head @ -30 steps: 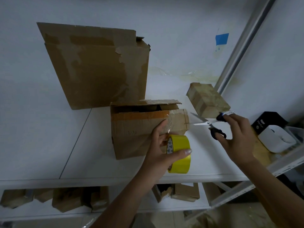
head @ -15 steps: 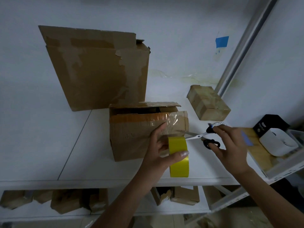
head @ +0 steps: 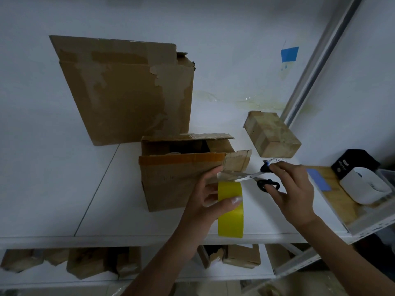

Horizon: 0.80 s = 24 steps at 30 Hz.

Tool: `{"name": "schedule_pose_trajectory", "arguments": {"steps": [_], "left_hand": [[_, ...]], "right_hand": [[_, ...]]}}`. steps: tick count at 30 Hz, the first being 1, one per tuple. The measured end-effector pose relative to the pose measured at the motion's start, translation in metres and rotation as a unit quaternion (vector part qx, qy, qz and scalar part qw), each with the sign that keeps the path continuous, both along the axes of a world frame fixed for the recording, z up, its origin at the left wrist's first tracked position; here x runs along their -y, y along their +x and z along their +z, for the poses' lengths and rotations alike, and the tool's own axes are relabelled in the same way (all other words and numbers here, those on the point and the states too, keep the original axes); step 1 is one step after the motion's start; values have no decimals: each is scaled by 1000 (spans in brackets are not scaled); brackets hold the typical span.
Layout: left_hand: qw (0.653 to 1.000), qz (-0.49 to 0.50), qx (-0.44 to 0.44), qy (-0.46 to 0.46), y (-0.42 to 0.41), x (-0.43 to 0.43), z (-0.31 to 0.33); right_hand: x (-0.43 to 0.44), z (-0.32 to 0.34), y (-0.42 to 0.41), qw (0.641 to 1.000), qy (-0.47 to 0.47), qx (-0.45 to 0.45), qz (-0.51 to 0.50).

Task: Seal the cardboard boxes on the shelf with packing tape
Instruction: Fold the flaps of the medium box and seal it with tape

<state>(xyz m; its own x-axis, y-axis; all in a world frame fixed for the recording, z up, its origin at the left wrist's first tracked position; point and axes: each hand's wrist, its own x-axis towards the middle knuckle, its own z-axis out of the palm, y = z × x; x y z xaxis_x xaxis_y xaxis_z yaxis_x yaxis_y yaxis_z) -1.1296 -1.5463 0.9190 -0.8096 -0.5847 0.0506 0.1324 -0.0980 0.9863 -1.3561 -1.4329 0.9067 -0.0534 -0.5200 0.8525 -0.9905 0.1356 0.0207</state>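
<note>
**White shelf (head: 64, 210), and one crosswise cut ahead**

Shelf boards fill my view. The tall worn box (head: 128, 92) stands at 11 o'clock against the wall. At the centre sits the open box (head: 171, 184) I am sealing, with its top flap raised and an orange band along its front edge. The small taped box (head: 271, 135) lies at 2 o'clock, well apart.

My left hand (head: 205, 201) grips the yellow tape roll (head: 230, 218) just below the open box's right front corner, thumb across the roll and forefinger reaching up onto the cardboard. A short clear strip (head: 227, 178) seems to run from that corner down to the roll, its long axis roughly 12 to 6.

My right hand (head: 292, 193), at 3 o'clock, holds the scissors (head: 254, 177) with fingers through the black loops. The blades point toward 9 and meet the strip crosswise. I judge the cut is the right hand's job, since it is on the strip's open side, while the left holds the tape taut.
</note>
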Motion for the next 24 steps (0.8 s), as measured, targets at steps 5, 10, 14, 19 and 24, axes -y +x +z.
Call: {"name": "schedule_pose_trajectory", "arguments": {"steps": [5,10,14,19,24], "left_hand": [[1000,-1,-5,24,0,1,-1],[1000,20,-11,22,0,2,2],[1000,11,-2,29,-3,6,6],[998,12,8,56,-6,10,8],[998,6,17,62,-6,13,11]], "right_hand": [[7,1,-2,1000,0,-11,5],[9,1,-2,999,14,-35,12],[11,2,-3,999,17,-39,7],[15,4,-2,999,13,-40,2],[16,7,-2,999,14,-37,10]]}}
